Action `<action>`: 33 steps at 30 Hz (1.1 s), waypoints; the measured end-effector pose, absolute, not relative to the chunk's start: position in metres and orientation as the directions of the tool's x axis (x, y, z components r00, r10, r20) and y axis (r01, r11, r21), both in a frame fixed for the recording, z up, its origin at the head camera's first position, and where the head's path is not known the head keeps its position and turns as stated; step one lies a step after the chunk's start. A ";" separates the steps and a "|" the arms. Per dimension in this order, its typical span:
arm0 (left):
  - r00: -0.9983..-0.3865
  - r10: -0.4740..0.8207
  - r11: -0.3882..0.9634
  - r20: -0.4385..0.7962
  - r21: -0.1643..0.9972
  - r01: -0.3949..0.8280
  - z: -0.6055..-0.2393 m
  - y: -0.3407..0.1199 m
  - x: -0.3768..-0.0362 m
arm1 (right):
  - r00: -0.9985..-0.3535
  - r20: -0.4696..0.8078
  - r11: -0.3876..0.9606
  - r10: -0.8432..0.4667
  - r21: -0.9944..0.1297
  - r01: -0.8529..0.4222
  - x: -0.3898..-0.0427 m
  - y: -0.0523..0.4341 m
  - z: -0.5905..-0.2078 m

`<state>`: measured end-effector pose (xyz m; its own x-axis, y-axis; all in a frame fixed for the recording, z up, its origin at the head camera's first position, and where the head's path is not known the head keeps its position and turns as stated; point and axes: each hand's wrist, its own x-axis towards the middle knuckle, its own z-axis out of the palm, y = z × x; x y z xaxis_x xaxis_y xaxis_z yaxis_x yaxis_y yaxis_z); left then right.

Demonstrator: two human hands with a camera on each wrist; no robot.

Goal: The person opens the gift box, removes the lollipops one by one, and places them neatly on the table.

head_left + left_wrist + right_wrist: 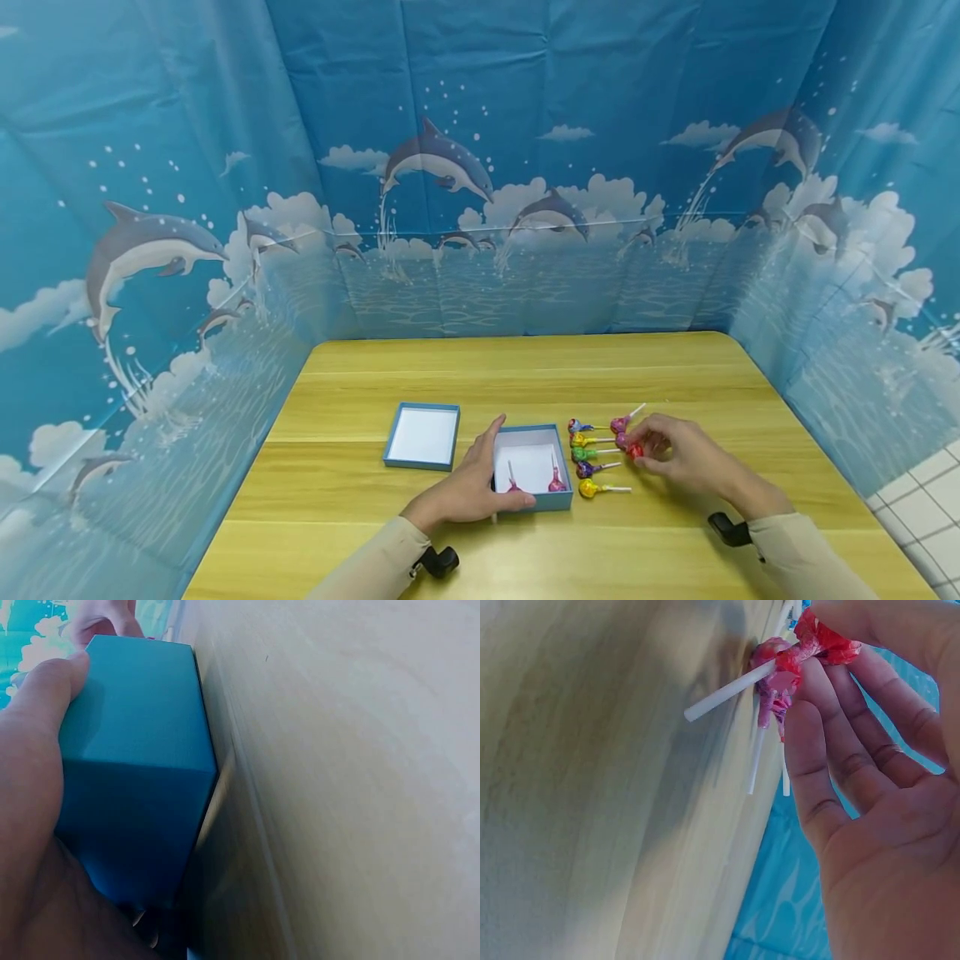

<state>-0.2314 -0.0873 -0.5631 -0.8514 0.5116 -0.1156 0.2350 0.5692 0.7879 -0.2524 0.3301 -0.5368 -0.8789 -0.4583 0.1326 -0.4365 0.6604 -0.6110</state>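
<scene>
My left hand point(474, 487) holds a blue box point(551, 500) with a white inside, its thumb along the front wall and its fingers around the left side. Inside the box, a pink lollipop point(556, 482) stands at the right and another pink lollipop point(513, 487) at the left, partly behind the thumb. To the right, my right hand point(682, 454) pinches a red-wrapped lollipop point(829, 646) between thumb and fingers. Its white stick points away from the palm in the right wrist view. Pink lollipops point(619, 424) lie just beyond these fingertips.
Between box and right hand lies a column of lollipops: blue point(575, 426), yellow point(579, 440), green point(579, 454), purple point(585, 470) and yellow point(588, 488). A blue-edged lid point(422, 435) lies white side up left of the box. Dolphin-print curtains point(480, 283) border the wooden table point(525, 375).
</scene>
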 end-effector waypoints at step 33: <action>-0.857 0.504 0.578 -0.110 0.780 0.241 -0.562 -0.086 -0.232 | -0.844 0.187 0.673 -0.503 -0.528 -0.518 -0.256 0.330 -0.552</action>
